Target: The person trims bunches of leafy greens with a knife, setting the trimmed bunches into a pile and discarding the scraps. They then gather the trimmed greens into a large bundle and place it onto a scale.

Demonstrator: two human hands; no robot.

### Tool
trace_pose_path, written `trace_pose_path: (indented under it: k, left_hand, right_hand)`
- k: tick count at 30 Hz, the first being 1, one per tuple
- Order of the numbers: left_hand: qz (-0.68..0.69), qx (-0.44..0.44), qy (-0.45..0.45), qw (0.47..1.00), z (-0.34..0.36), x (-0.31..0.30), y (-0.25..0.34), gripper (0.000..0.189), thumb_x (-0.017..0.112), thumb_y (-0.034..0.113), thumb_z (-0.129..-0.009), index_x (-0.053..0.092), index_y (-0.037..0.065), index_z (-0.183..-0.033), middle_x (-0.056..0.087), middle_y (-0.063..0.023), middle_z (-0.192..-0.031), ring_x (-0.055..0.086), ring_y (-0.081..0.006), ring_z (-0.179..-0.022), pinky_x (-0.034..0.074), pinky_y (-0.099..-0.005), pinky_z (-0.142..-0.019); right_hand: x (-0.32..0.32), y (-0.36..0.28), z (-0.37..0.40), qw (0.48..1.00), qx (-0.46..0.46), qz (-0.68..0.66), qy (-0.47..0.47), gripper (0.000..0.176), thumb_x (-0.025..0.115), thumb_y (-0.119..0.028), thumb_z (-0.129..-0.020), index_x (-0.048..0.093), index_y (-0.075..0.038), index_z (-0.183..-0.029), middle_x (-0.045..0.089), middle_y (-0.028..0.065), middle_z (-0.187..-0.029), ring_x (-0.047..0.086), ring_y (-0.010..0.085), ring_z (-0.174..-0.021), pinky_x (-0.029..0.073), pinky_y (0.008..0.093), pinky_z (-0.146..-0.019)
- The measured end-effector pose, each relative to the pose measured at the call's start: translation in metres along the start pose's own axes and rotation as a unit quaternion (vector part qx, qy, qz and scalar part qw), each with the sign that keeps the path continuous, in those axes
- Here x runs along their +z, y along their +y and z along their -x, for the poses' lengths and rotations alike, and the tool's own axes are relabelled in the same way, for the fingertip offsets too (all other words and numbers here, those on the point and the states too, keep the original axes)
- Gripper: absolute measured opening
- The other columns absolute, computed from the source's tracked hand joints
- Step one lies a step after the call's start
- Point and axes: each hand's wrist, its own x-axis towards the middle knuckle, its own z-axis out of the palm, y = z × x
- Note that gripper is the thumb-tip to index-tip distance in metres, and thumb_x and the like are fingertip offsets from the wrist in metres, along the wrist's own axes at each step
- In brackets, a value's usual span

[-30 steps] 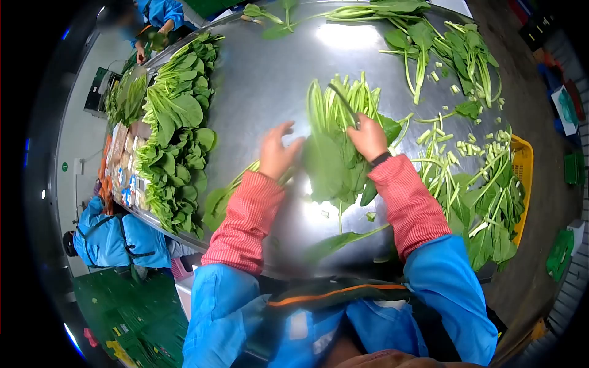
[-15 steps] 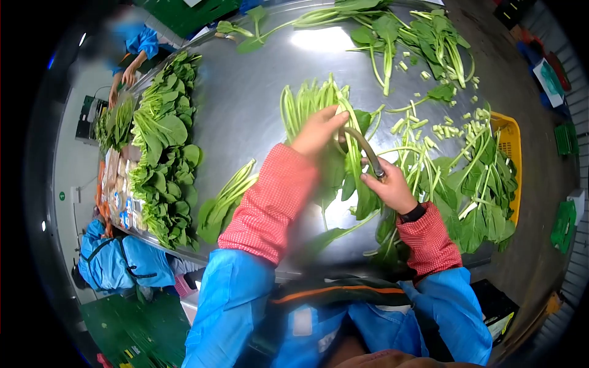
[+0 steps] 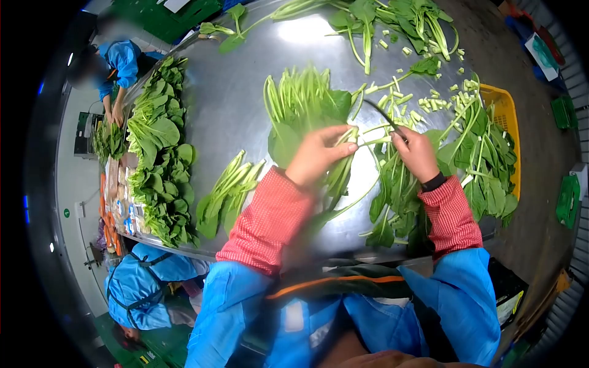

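Note:
My left hand point(image 3: 322, 153) is closed round the stalks of a leafy green point(image 3: 339, 178), whose leaves hang below the fingers. In my right hand point(image 3: 418, 153) is a sickle point(image 3: 381, 111), its thin curved blade pointing up and to the left. A pale stem piece point(image 3: 383, 140) lies between the two hands, by the right fingertips. Just beyond my left hand rests a bunch of greens point(image 3: 300, 98) with its stalks pointing away. Beside my right hand is a heap of loose leafy stalks point(image 3: 396, 184).
The metal table point(image 3: 227, 92) carries a long row of greens point(image 3: 159, 141) on the left and a small bunch point(image 3: 227, 190) nearer me. Cut stem ends point(image 3: 432, 104) are scattered at right. A yellow crate point(image 3: 506, 110) stands beyond the right edge. Co-workers in blue point(image 3: 138, 285) are at left.
My left hand has lowered with the stalks. My right hand has moved up and right, and the sickle has swung away from the stalks. The far bunch now lies clear of my left hand.

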Motion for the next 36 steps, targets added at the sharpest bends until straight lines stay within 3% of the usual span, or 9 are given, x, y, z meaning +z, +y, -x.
trace_pose_path:
  k: [6,9,13,14,17,18,21,25,36]
  left_hand:
    - [-0.037,-0.013,-0.08,0.996,-0.005,0.007,-0.015,0.047,0.062,0.008,-0.089,0.047,0.003,-0.134,0.067,-0.0006,-0.089,0.061,-0.0062,-0.074,0.05,-0.0206,-0.069]
    - [-0.082,-0.035,-0.088,0.992,-0.008,-0.005,-0.023,0.036,0.06,0.01,-0.091,0.056,0.002,-0.125,0.068,-0.001,-0.089,0.061,-0.0064,-0.073,0.05,-0.0211,-0.067]
    - [-0.282,0.024,0.048,0.958,-0.008,-0.018,-0.036,0.027,0.057,0.009,-0.091,0.063,-0.001,-0.114,0.07,-0.0061,-0.09,0.066,-0.0139,-0.079,0.052,-0.0261,-0.073]
    - [-0.355,0.03,0.006,0.934,-0.007,-0.029,-0.04,0.041,0.059,0.012,-0.088,0.054,-0.001,-0.127,0.066,-0.0136,-0.108,0.063,-0.0205,-0.098,0.049,-0.031,-0.087]
    - [-0.325,0.21,0.027,0.921,-0.001,-0.015,-0.062,0.061,0.061,0.017,-0.087,0.037,0.002,-0.141,0.054,-0.0176,-0.13,0.052,-0.0232,-0.118,0.04,-0.0335,-0.1]
    - [-0.143,0.087,-0.051,0.985,0.008,-0.006,-0.039,0.077,0.064,0.02,-0.084,0.023,0.003,-0.146,0.042,-0.0174,-0.141,0.041,-0.0248,-0.129,0.03,-0.0339,-0.108]
    - [0.093,-0.009,-0.029,0.995,-0.003,-0.018,-0.055,0.043,0.059,0.014,-0.09,0.045,0.003,-0.13,0.061,-0.0097,-0.108,0.062,-0.0191,-0.094,0.051,-0.0327,-0.083]
    - [0.134,0.019,0.085,0.987,0.0,-0.064,-0.045,0.014,0.06,0.014,-0.091,0.056,0.006,-0.101,0.057,0.0005,-0.078,0.055,-0.0104,-0.068,0.05,-0.0268,-0.067]
    - [-0.022,0.063,0.246,0.967,-0.039,-0.076,0.012,0.035,0.065,0.024,-0.088,0.061,0.003,-0.117,0.06,0.0023,-0.083,0.051,-0.0045,-0.068,0.042,-0.0212,-0.06]
  right_hand:
    - [0.012,-0.042,0.0,0.916,0.052,-0.386,-0.093,0.021,0.069,-0.018,-0.084,0.064,0.0,-0.092,0.057,-0.0037,-0.067,0.049,0.0029,-0.061,0.041,0.0213,-0.052]
    - [0.003,-0.026,-0.004,0.899,0.129,-0.349,-0.229,0.017,0.069,-0.017,-0.084,0.063,-0.002,-0.089,0.056,-0.004,-0.064,0.049,0.0033,-0.059,0.04,0.0204,-0.051]
    - [0.006,-0.021,0.007,0.814,0.198,-0.516,-0.18,0.015,0.066,-0.015,-0.085,0.056,-0.005,-0.09,0.055,-0.002,-0.063,0.047,0.005,-0.045,0.039,0.0208,-0.042]
    - [0.004,-0.024,0.006,0.807,0.205,-0.527,-0.17,0.016,0.066,-0.015,-0.085,0.056,-0.005,-0.092,0.056,-0.0016,-0.062,0.048,0.0057,-0.045,0.041,0.0214,-0.043]
    - [0.011,-0.037,-0.021,0.922,0.141,-0.296,-0.209,0.021,0.069,-0.021,-0.084,0.059,-0.004,-0.076,0.051,-0.0052,-0.058,0.044,0.0032,-0.05,0.036,0.0217,-0.044]
    - [0.028,-0.042,-0.028,0.924,0.116,-0.318,-0.178,0.023,0.07,-0.021,-0.083,0.06,-0.004,-0.072,0.049,-0.0052,-0.058,0.044,0.0028,-0.051,0.035,0.0211,-0.044]
    - [0.049,-0.065,-0.065,0.964,0.024,-0.219,-0.15,0.036,0.065,-0.033,-0.085,0.064,0.003,-0.084,0.055,0.006,-0.057,0.055,0.015,-0.051,0.044,0.0311,-0.049]
    - [0.102,-0.055,-0.141,0.99,-0.004,0.136,0.047,0.049,0.065,-0.051,-0.079,0.063,-0.002,-0.079,0.064,0.0193,-0.074,0.063,0.0367,-0.07,0.049,0.0453,-0.062]
    - [0.102,-0.039,-0.106,0.994,0.058,-0.085,0.042,0.028,0.063,-0.027,-0.078,0.063,-0.001,-0.089,0.063,0.0188,-0.071,0.062,0.0372,-0.065,0.048,0.0415,-0.06]
